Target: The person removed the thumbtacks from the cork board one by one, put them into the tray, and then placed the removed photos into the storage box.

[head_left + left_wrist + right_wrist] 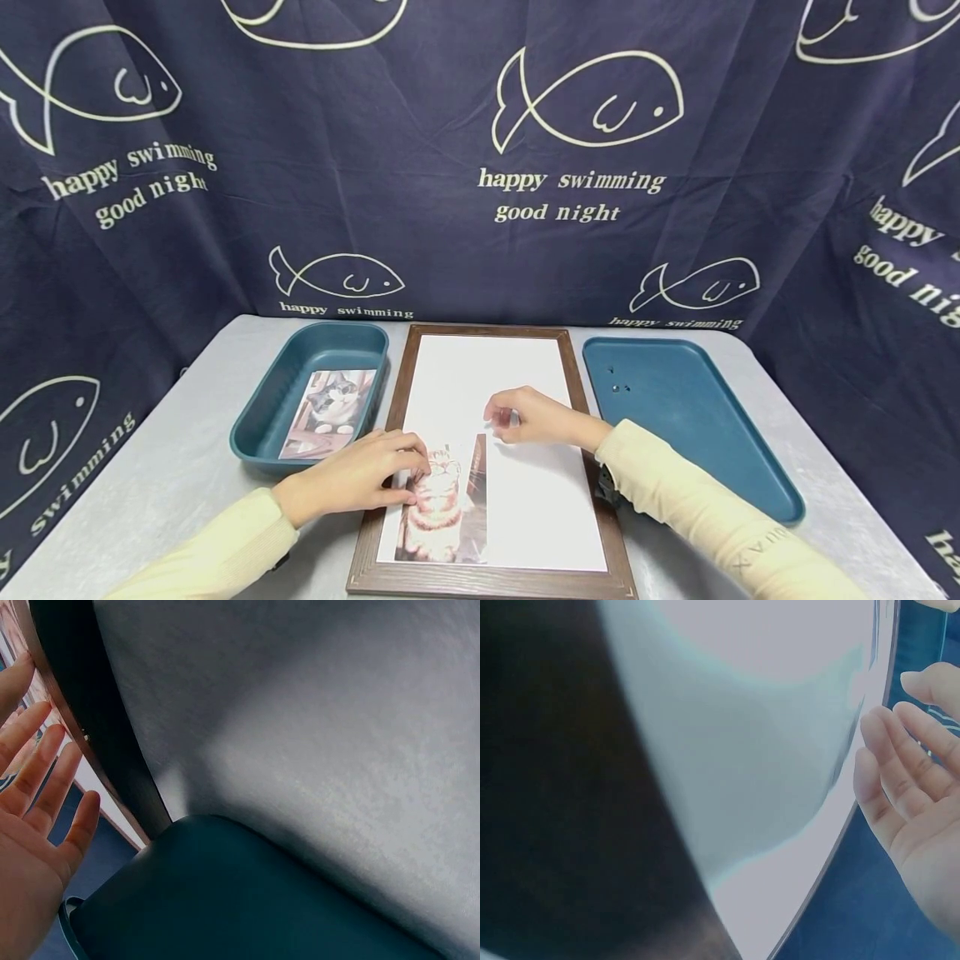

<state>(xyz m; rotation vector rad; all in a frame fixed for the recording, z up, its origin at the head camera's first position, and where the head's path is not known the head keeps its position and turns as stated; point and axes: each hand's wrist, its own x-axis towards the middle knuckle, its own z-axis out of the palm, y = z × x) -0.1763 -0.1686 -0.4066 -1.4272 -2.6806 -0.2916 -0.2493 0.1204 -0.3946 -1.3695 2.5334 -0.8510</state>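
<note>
A photo of an orange cat (437,512) lies on the white board (540,492) inside a brown wooden frame, near its lower left. My left hand (367,472) reaches over the frame's left side, its fingertips on the photo's upper left part; the left wrist view shows the fingers (56,787) spread. Over the board, close to the photo's top right corner, is my right hand (532,417) with fingers loosely bent. In the right wrist view, a gap shows between the right hand's thumb (930,682) and fingers.
To the left, a deep teal bin (258,417) holds a photo of a grey and white cat (333,408). A shallow teal tray (675,408) on the right carries several tiny shiny pieces (617,388). A dark blue fish-print curtain (450,167) hangs behind the grey table.
</note>
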